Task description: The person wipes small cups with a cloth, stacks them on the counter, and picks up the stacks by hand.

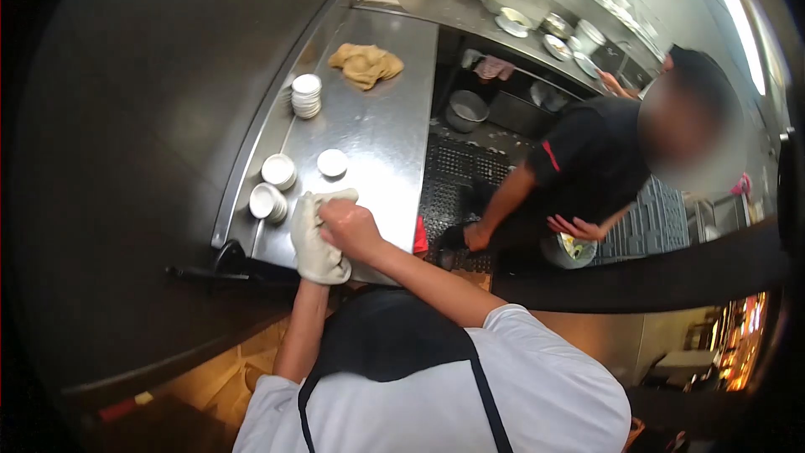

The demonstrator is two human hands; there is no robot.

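A white cloth [317, 243] covers my left hand, and only my left wrist and forearm [309, 306] show below it. The fingers of that hand are hidden, as is anything inside the cloth. My right hand [350, 226] is closed on the upper part of the cloth, pressed against it. Just beyond my hands, a single small white dish [332, 163] lies on the steel counter [369, 130]. To the left of the cloth stand two short stacks of small white dishes [279, 171], the nearer stack [267, 201] slightly tilted.
Farther back are a taller dish stack [306, 96] and a crumpled tan cloth [366, 65]. On my right, a co-worker in black [591, 147] bends beside a metal bowl [570, 250] and a grey dish rack [650, 222]. Bowls [513, 22] line the back counter. A black mat [465, 172] covers the floor.
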